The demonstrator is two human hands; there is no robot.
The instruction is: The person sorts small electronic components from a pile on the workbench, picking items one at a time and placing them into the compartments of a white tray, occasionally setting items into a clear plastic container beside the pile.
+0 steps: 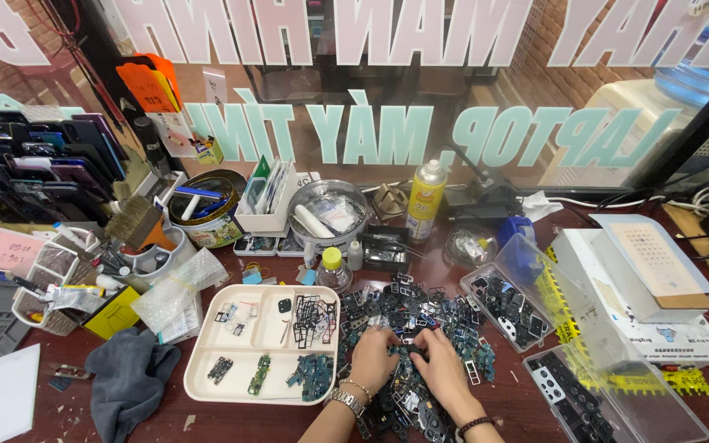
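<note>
Table: dark red desk point(231, 422), full of tools
Pile: small phone parts point(420, 316), beside white tray point(207, 369)
Left hand point(373, 358): fingers bent, pressing on pile
Right hand point(441, 369): pinching a small dark part point(414, 350)

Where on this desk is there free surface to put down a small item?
Bare dark wood shows between the grey cloth and the cream compartment tray, and below that tray's front edge. The pile of small dark phone parts, where both hands work, is crowded, as is the back row.

Yellow spray can point(425, 197) at back centre — white box point(617, 287) right — pink note point(8, 251) left.
</note>
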